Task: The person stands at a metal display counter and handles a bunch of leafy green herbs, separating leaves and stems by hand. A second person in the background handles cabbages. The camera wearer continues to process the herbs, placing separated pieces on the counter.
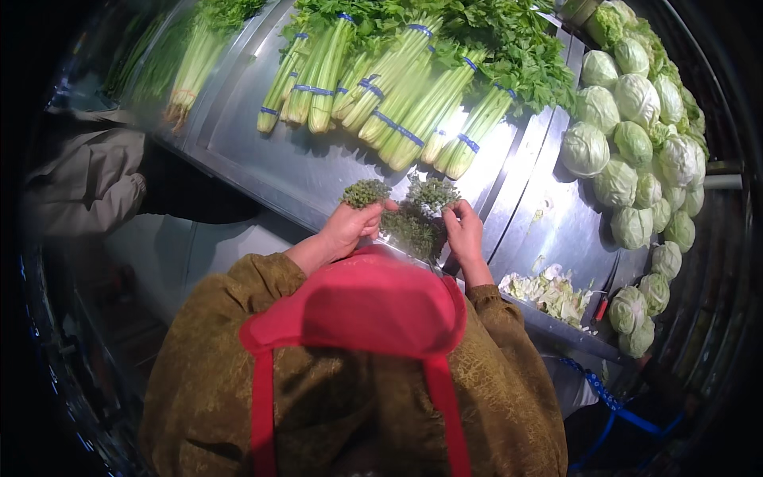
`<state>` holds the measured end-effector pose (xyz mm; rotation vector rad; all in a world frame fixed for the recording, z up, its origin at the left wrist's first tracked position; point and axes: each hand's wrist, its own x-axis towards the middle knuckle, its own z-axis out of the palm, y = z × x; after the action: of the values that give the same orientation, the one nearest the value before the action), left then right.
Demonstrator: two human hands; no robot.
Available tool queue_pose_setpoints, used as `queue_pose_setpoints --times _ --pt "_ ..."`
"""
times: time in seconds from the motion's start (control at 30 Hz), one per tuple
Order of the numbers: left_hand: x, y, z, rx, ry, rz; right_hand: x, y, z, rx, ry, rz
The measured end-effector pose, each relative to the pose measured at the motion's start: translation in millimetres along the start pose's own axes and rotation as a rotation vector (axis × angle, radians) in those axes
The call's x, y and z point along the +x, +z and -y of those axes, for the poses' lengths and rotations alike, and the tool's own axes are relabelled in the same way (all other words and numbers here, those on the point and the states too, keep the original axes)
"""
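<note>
My left hand (356, 226) is closed around a small bunch of leafy greens (365, 193), whose curly green tops stick out above the fingers. My right hand (464, 229) pinches the edge of another clump of greens (432, 194) between thumb and fingertips. Between the two hands, a darker green pile (411, 232) lies at the front of the metal counter, partly hidden behind the red apron (381, 298). Just beyond the hands, several celery bunches (405, 128) lie in a row, bound with blue bands, their root ends towards me.
Many cabbages (635, 143) are heaped on the right of the metal counter (262, 161). Leaf trimmings (551, 292) and a red-handled tool (601, 309) lie at its front right. Rooted greens (194, 77) lie at upper left, near a person's light sleeve (95, 179).
</note>
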<state>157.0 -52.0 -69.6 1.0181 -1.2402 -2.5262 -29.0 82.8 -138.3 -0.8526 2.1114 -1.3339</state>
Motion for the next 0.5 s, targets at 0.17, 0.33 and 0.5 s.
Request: queue_pose_setpoints --times 0.17,0.33,0.5 --pt "1.6 2.9 1.7 0.005 -0.016 0.012 6.1 1.0 -16.1 -0.187 0.088 0.008" --pt "3.3 2.3 -1.2 -0.027 -0.023 0.005 2.4 2.2 -34.2 -0.137 0.127 0.028" --pt "0.2 -0.6 3.0 -0.055 -0.011 -0.016 -0.4 -0.2 -4.4 0.327 0.309 0.134"
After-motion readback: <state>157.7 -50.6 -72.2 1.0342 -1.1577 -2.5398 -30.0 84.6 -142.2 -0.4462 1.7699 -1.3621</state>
